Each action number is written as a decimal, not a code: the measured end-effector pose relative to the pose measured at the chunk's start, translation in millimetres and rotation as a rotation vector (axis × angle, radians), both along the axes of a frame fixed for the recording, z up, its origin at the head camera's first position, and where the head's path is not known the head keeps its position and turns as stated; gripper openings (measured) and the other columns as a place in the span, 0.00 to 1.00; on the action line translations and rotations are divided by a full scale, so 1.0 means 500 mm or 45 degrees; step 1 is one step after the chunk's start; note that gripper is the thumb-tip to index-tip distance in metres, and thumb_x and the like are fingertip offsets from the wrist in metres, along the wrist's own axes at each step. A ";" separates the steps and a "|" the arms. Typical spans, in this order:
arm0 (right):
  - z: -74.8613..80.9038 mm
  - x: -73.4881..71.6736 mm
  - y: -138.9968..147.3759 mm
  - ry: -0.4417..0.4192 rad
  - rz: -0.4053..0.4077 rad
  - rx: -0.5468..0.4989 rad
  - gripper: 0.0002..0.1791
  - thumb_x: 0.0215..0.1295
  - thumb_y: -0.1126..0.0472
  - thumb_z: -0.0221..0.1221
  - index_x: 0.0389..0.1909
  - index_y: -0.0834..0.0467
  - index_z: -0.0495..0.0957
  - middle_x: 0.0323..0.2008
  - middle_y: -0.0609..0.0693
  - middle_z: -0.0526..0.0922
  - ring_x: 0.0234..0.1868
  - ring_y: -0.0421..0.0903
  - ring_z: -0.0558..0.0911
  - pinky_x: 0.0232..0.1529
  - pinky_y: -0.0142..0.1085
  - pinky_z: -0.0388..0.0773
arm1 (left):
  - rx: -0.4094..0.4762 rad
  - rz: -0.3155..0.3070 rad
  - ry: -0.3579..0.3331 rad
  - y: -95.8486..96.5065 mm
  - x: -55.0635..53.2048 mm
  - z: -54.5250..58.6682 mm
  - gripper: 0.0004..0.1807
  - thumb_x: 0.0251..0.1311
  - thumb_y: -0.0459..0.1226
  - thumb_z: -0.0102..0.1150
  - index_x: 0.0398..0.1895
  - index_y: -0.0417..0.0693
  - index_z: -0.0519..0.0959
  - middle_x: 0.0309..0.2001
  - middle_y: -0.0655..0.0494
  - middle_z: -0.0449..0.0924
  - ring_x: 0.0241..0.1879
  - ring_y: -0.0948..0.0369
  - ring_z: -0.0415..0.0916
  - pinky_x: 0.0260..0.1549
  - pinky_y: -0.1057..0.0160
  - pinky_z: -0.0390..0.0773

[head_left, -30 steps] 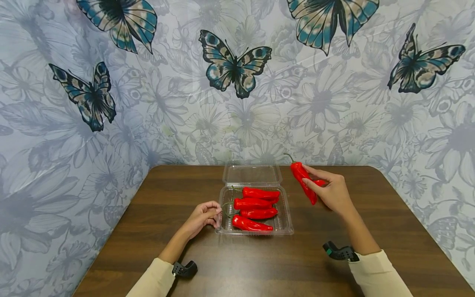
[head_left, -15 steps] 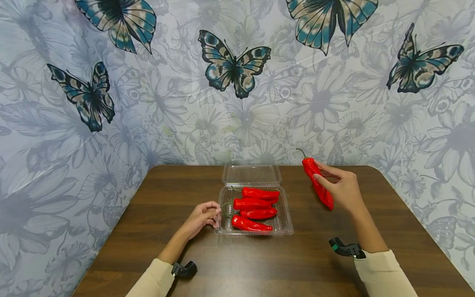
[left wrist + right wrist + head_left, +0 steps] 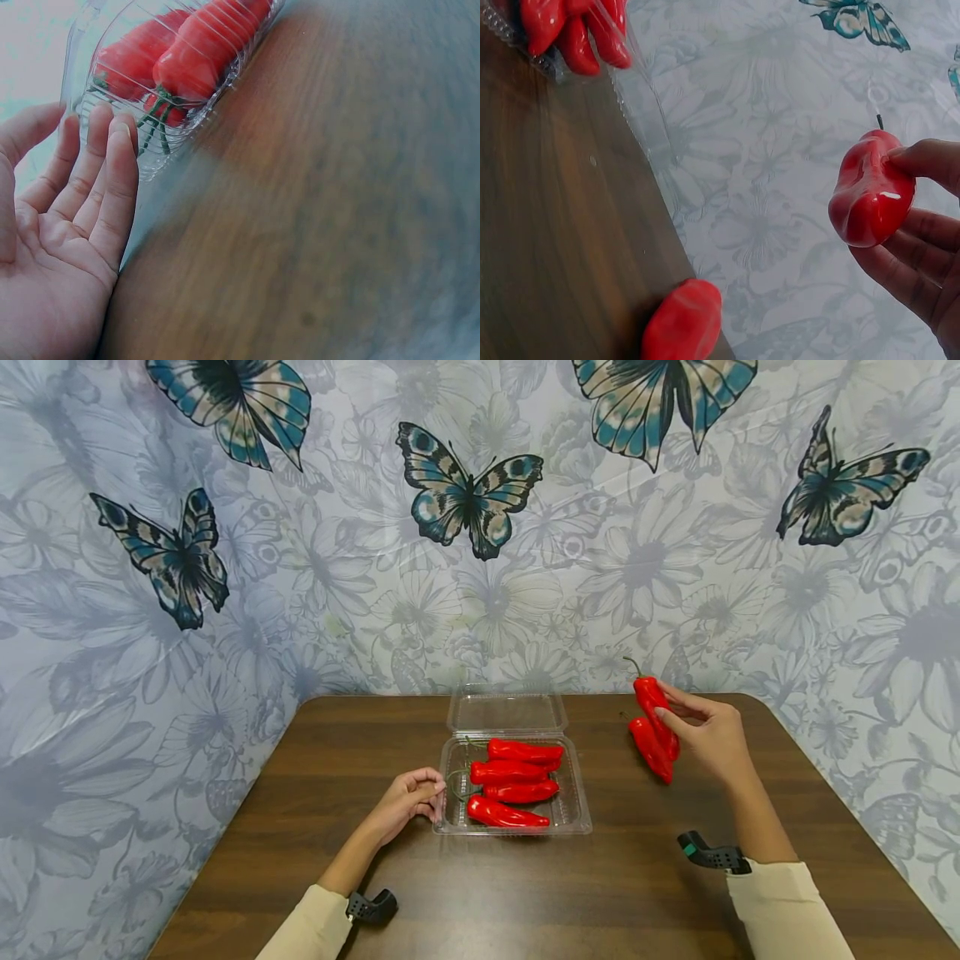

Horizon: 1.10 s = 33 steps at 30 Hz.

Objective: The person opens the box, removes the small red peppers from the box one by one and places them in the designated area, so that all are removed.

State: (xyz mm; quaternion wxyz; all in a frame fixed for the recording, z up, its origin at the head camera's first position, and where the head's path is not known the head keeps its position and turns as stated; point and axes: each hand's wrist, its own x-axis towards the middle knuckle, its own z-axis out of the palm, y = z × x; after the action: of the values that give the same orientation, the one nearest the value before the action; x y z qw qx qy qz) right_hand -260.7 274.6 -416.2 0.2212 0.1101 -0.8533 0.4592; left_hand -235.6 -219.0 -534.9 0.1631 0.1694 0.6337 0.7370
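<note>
A red pointed pepper (image 3: 647,693) is pinched between the thumb and fingers of the right hand (image 3: 708,727), raised above the wooden table (image 3: 495,893), on which a second red pepper (image 3: 649,750) is seen nearby. Four red peppers (image 3: 508,772) are contained in the clear plastic clamshell (image 3: 583,806), opened, its left rim pinched by the left hand (image 3: 405,802).

Butterfly-and-flower backdrop (image 3: 480,602) behind a brown wooden table (image 3: 525,893).
</note>
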 end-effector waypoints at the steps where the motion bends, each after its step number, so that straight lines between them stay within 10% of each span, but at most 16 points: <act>1: -0.002 -0.001 0.002 -0.002 -0.004 0.001 0.22 0.66 0.58 0.68 0.61 0.51 0.82 0.48 0.63 0.86 0.35 0.26 0.83 0.31 0.23 0.80 | 0.000 0.001 -0.001 0.000 0.000 0.000 0.13 0.74 0.32 0.52 0.47 0.25 0.70 0.30 0.54 0.81 0.25 0.60 0.80 0.26 0.64 0.83; 33: -0.060 -0.023 0.072 -0.152 -0.124 -0.008 0.23 0.68 0.52 0.67 0.61 0.56 0.81 0.50 0.64 0.85 0.31 0.29 0.82 0.28 0.26 0.81 | -0.001 -0.011 0.032 -0.001 -0.001 -0.005 0.12 0.75 0.30 0.50 0.47 0.24 0.70 0.30 0.53 0.80 0.25 0.60 0.80 0.28 0.64 0.83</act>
State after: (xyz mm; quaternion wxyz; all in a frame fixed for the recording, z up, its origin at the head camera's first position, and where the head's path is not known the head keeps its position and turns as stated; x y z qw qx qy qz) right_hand -272.4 310.7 -446.1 0.1924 0.0401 -0.8678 0.4563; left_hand -236.2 -219.4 -537.2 0.1584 0.1811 0.6353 0.7338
